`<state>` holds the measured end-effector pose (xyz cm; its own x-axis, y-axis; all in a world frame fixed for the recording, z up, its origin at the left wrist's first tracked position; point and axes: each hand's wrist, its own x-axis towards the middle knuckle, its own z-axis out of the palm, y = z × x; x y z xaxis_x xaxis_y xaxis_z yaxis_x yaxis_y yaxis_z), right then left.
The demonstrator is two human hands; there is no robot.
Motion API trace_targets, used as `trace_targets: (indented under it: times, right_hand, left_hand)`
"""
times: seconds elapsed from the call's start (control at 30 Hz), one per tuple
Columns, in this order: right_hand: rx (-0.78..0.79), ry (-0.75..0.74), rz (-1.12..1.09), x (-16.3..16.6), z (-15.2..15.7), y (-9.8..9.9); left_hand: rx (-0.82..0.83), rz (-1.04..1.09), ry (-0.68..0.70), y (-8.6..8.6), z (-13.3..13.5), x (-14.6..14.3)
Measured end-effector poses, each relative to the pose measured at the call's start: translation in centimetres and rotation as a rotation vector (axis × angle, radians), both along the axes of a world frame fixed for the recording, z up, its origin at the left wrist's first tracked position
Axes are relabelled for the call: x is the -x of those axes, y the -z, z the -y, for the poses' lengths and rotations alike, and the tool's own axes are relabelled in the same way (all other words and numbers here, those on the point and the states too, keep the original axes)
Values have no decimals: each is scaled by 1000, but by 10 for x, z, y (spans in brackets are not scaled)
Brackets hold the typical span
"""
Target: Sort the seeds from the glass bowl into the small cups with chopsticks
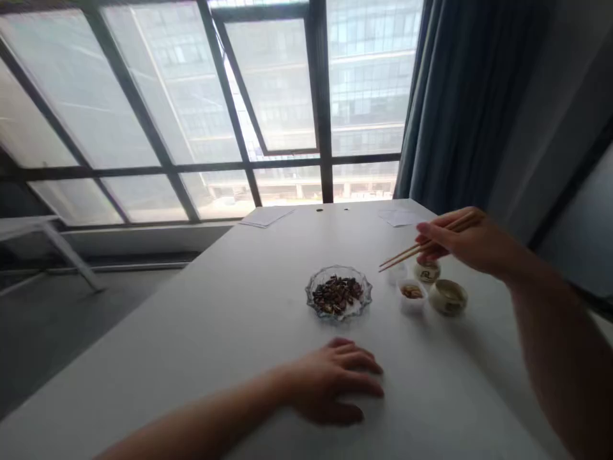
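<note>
Right hand raised, pinching chopsticks, tips pointing left; left hand palm-down on desk, fingers slightly spread.

The left hand is palm down, its fingers loosely spread, the thumb on their near side and the left forearm behind them. Beyond and to the right of those fingers, the right hand is raised in a pinch, its right forearm angling back; blur leaves the wrist's exact bend uncertain.
</note>
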<state>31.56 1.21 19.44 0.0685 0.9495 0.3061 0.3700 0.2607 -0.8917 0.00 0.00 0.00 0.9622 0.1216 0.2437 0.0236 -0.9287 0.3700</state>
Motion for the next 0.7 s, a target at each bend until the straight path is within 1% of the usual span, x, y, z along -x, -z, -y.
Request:
trace_targets:
  times: [0.17, 0.23, 0.3, 0.43, 0.53, 0.6, 0.7]
  right_hand:
    - [63, -310, -27, 46, -9, 24]
    - [91, -394, -22, 62, -13, 36]
    - [107, -442, -4, 76, -16, 48]
    - [136, -424, 45, 94, -18, 67]
    - [147, -392, 31, 98, -19, 73]
    - [146, -385, 25, 95, -20, 71]
    - [132, -367, 16, 81, -20, 59]
  left_hand:
    - [3, -11, -1, -2, -2, -1]
    - [1, -8, -2, -3, -1, -1]
    - [-1, -4, -3, -5, 0, -1]
    - [-4, 1, 0, -5, 0, -1]
    - [-2, 1, 3, -5, 0, -1]
    - [-1, 0, 2, -5, -1, -1]
    - [4, -6, 1, -6, 0, -1]
